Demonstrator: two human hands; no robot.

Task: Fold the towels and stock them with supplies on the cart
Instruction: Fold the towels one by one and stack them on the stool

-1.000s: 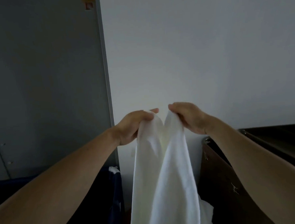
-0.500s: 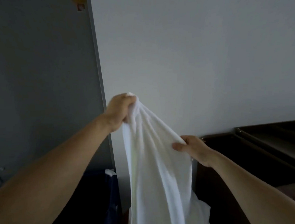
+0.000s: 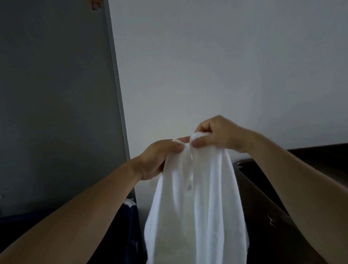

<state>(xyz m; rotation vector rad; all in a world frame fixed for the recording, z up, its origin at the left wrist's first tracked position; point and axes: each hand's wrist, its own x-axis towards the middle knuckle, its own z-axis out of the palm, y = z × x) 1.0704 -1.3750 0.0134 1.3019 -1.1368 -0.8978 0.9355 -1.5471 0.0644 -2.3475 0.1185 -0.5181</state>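
The white towel point(image 3: 194, 210) hangs lengthwise, its long axis running from 12 down to 6 o'clock, with the top edge bunched at the centre and the rest dropping out of sight. The left hand point(image 3: 156, 162) grips that edge and the right hand point(image 3: 217, 134) pinches it just beside. A dark brown cart point(image 3: 260, 204) sits at 4 o'clock. The sticker point(image 3: 94, 4) on the grey door point(image 3: 48, 97) at 11 o'clock can't be read (too blurred).
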